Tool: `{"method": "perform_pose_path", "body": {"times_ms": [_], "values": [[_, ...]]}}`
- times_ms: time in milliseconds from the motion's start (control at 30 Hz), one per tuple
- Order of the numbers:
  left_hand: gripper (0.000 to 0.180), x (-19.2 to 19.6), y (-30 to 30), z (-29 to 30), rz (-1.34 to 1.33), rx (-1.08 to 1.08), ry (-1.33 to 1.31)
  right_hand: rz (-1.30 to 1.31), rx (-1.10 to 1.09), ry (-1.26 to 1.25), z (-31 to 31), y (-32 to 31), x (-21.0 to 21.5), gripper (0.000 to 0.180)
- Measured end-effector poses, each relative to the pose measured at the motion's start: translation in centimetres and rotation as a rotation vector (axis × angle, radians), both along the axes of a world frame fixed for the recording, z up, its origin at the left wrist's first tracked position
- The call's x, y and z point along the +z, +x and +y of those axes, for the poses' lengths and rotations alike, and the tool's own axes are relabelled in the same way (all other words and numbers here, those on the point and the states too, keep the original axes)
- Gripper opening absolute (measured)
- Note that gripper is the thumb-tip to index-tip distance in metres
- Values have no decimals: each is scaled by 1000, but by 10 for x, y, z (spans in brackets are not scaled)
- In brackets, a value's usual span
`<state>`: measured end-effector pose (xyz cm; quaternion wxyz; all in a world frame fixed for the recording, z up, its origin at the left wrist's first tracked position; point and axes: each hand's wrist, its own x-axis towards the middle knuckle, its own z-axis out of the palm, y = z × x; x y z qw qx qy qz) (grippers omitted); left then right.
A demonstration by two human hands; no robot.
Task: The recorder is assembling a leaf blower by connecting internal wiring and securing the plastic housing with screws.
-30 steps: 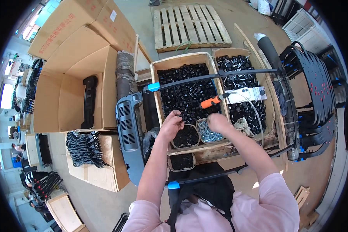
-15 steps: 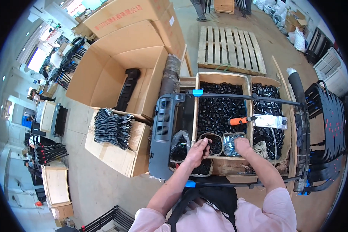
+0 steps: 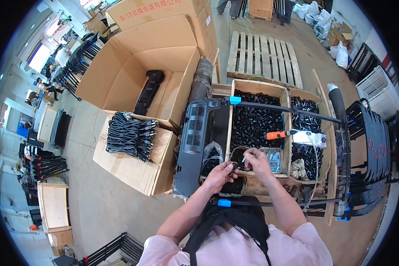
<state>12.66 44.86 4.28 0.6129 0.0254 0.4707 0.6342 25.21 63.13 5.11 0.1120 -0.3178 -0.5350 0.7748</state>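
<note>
My left hand (image 3: 220, 177) is closed on a small black part (image 3: 236, 166), held between thumb and fingers. Just to its right, my right hand (image 3: 258, 163) pinches a small silver screw (image 3: 243, 159) close to that part. Both hands are over small tubs at the near edge of a wooden crate (image 3: 229, 128). A square tub of silver screws (image 3: 275, 167) lies beside my right hand. Tubs of small black pieces sit around and beneath my left hand, partly hidden. Left of the hands lies a long black plastic housing (image 3: 192, 146), joined to a frame of black bars (image 3: 297, 112).
Black knobs (image 3: 257, 117) fill the crate, with an orange power screwdriver (image 3: 277, 134) on top. A large open carton (image 3: 102, 84) holds another black housing. Bundled black cables (image 3: 129, 136) lie on a carton at left. Beyond is a wooden pallet (image 3: 265, 57); folded black frames (image 3: 370, 146) stand at right.
My right hand has left the screw tub and moved left with a screw, close to my left hand. My left hand has drawn slightly nearer to me. The view has shifted a little.
</note>
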Motion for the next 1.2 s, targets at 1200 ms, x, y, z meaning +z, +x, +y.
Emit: {"method": "perform_pose_path", "body": {"times_ms": [1200], "values": [[33,20,-35,-178,76,194,-73,75,656,1402,-166,-159,33,34]]}}
